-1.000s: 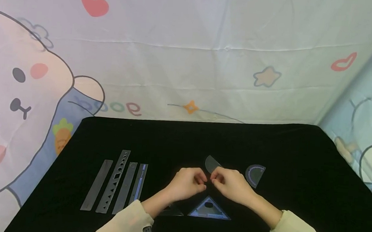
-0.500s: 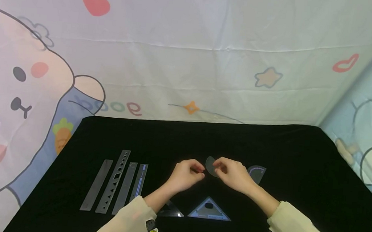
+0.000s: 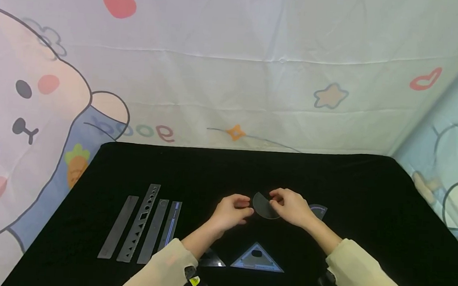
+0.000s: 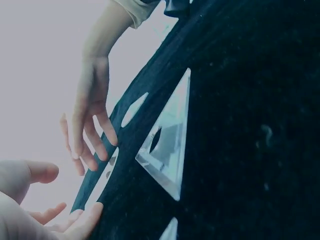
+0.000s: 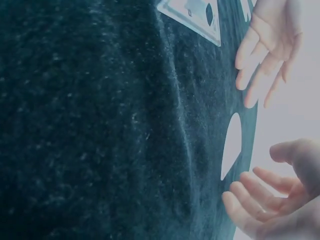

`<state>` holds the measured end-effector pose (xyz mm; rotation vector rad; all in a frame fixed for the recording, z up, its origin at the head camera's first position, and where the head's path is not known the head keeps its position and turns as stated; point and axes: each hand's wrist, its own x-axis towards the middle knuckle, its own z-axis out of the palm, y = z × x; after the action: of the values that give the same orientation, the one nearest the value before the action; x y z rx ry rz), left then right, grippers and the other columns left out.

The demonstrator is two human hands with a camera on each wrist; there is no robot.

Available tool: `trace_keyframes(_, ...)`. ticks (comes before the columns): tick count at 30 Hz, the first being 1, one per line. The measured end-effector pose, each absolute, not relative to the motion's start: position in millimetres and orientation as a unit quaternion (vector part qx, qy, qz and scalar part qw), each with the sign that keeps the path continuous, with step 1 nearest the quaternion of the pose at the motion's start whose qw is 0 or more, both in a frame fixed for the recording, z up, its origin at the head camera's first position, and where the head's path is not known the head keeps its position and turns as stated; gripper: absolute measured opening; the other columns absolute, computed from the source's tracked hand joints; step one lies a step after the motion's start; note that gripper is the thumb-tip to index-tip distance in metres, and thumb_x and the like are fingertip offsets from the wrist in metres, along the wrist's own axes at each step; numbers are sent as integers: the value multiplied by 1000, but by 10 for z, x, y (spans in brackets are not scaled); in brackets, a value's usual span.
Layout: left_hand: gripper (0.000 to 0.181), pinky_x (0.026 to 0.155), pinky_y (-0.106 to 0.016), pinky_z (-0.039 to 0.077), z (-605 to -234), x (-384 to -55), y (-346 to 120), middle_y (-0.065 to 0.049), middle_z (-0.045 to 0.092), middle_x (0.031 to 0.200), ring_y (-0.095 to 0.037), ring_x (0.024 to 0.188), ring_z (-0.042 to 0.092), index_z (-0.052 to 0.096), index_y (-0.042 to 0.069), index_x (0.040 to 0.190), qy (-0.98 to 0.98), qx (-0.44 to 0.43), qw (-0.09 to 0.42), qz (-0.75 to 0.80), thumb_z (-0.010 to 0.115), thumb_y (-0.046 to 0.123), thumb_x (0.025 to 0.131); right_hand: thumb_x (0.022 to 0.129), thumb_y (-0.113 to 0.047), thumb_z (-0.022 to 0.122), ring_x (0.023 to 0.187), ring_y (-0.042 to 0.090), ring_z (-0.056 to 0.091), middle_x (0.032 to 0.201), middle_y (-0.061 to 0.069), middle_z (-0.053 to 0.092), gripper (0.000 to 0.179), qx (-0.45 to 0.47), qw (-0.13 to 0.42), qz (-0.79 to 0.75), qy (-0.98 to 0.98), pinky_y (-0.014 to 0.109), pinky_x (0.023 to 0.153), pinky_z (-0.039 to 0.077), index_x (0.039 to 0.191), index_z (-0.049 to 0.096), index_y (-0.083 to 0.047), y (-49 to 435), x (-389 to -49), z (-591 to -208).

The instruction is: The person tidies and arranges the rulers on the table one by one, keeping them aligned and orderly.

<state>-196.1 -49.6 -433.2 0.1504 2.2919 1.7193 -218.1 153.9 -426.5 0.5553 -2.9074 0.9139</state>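
A clear half-round protractor (image 3: pixel 263 207) lies on the black cloth between the two hands. My left hand (image 3: pixel 229 213) is just left of it, thumb and fingers apart with nothing between them. At its right edge is my right hand (image 3: pixel 291 206), whose fingertips overlap the edge in the head view. The right wrist view shows that thumb and fingers spread and holding nothing, near a pale half-round piece (image 5: pixel 232 145). Whether the right fingertips touch the protractor, I cannot tell. A second protractor (image 3: pixel 319 210) is partly hidden behind the right hand.
Several straight rulers, among them a stencil ruler (image 3: pixel 140 223), lie side by side at the left. Nearer the body are a blue-edged set square (image 3: pixel 257 258) and another set square (image 3: pixel 211 259), partly covered by the left arm. A printed curtain (image 3: pixel 235 62) hangs behind the table.
My right hand has moved right and away from the body, uncovering more of the middle protractor. The left hand has shifted slightly away from the body, its fingers spreading more.
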Motion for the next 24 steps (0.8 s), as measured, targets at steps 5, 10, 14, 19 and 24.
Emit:
trace_keyframes(5, 47, 78, -36, 56, -4322, -1961, -467, -22, 55, 122, -31, 101, 61, 47, -1, 127, 746, 20, 168, 644, 63, 15, 86, 87, -17, 57, 82, 22, 61, 91, 11, 65, 29, 161, 2, 265, -951, 34, 67, 52, 108, 63, 2, 1527, -2231, -4282)
trace_keyframes(10, 49, 81, -37, 55, -4328, -1949, -429, -22, 54, 122, -33, 102, 60, 44, -2, 129, 718, -4, 184, 672, 62, 14, 86, 86, -18, 58, 82, 24, 62, 91, 13, 66, 30, 149, -4, 248, -957, 37, 67, 52, 106, 64, 3, 1502, -2256, -4305)
trace_keyframes(14, 51, 82, -36, 54, -4309, -1939, -402, -21, 56, 120, -32, 102, 60, 43, -2, 130, 709, -14, 185, 680, 62, 14, 86, 85, -18, 58, 79, 22, 59, 90, 13, 64, 29, 144, -5, 235, -961, 37, 66, 51, 104, 65, 3, 1466, -2255, -4320)
trace_keyframes(19, 52, 84, -37, 53, -4291, -1944, -382, -19, 58, 116, -32, 103, 60, 42, -1, 131, 704, -28, 183, 685, 62, 15, 85, 84, -19, 59, 77, 20, 55, 87, 12, 63, 29, 148, 0, 215, -965, 36, 63, 49, 102, 66, 3, 1408, -2237, -4310)
trace_keyframes(24, 53, 86, -37, 52, -4297, -1935, -349, -19, 57, 116, -32, 104, 59, 41, -1, 131, 694, -34, 184, 695, 62, 15, 85, 84, -16, 59, 74, 19, 53, 84, 10, 62, 27, 149, -7, 216, -965, 33, 60, 48, 101, 67, 3, 1390, -2211, -4274)
